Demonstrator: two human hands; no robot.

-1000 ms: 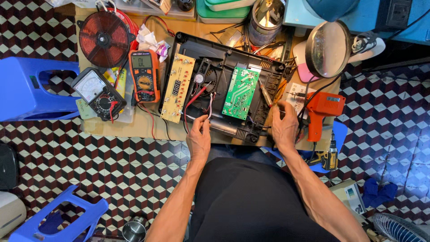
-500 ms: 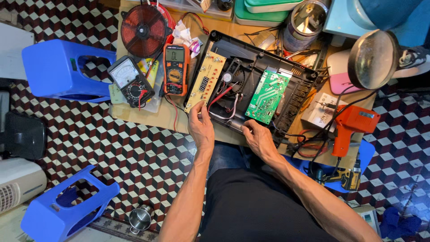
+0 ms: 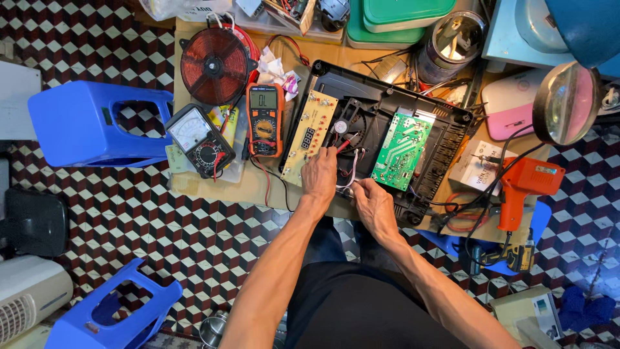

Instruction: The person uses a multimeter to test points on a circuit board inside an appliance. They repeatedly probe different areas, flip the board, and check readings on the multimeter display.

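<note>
Black plastic, the opened cooker housing [image 3: 387,145] at frame centre holds a green circuit board [image 3: 400,150] and fan; our left hand [image 3: 320,174] and right hand [image 3: 373,203] pinch its wires [image 3: 349,169].

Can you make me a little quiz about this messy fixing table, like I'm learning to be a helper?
1. True or false: the person's left hand rests inside the open black plastic appliance casing.
2. Which lies nearest the orange digital multimeter?
A. the round red copper coil
B. the orange pistol-shaped soldering gun
C. the round magnifying lens
3. Fill in: the right hand pinches thin ____ beside the green circuit board.

Key: 1 true; 2 A; 3 wires.
</note>
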